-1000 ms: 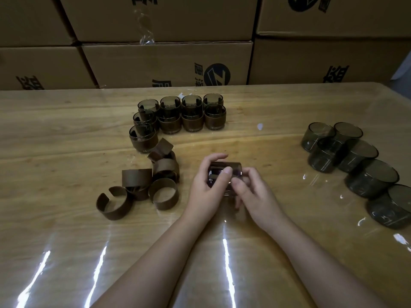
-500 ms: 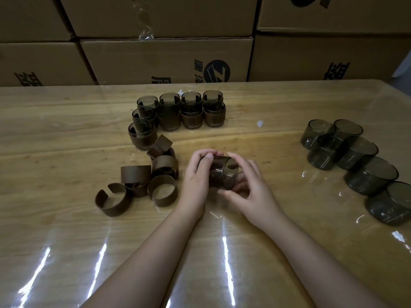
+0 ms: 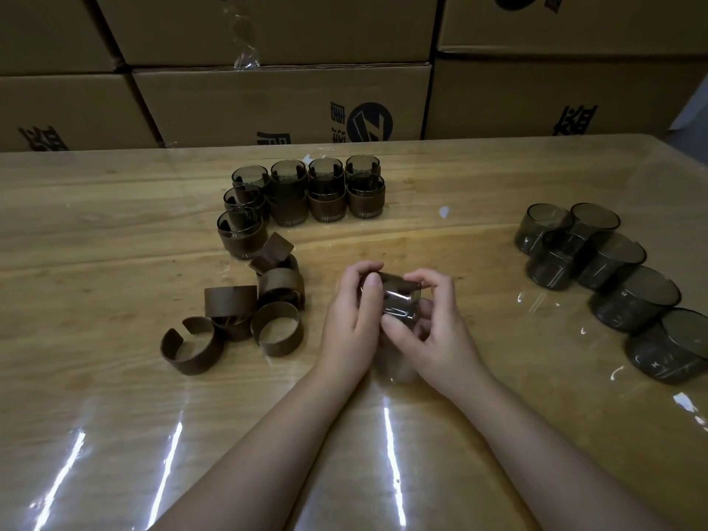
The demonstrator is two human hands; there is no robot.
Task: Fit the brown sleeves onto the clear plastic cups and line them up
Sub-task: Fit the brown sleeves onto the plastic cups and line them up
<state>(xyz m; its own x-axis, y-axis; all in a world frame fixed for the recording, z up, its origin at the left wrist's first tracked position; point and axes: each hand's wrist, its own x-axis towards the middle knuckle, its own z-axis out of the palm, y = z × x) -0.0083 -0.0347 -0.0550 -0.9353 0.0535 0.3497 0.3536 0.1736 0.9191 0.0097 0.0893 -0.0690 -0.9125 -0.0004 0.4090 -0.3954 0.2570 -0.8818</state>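
Both of my hands hold one clear cup [image 3: 400,300] over the middle of the table, tipped on its side. My left hand [image 3: 350,323] grips its left side with the thumb on top. My right hand [image 3: 431,331] curls round its right side and underside. Whether a brown sleeve sits on this cup I cannot tell. Loose brown sleeves [image 3: 276,327] lie in a heap to the left of my hands. Several sleeved cups [image 3: 325,201] stand in rows farther back. Bare clear cups [image 3: 609,258] lie on the right.
The wooden table [image 3: 115,224] has a glossy clear cover with light streaks near me. Stacked cardboard boxes [image 3: 283,101] form a wall right behind the table's far edge. A small white scrap [image 3: 443,211] lies beyond my hands.
The cup has been turned in my hands, from lying on its side with the mouth facing right to a more tilted pose. My fingers have shifted round it. Nothing else moved.
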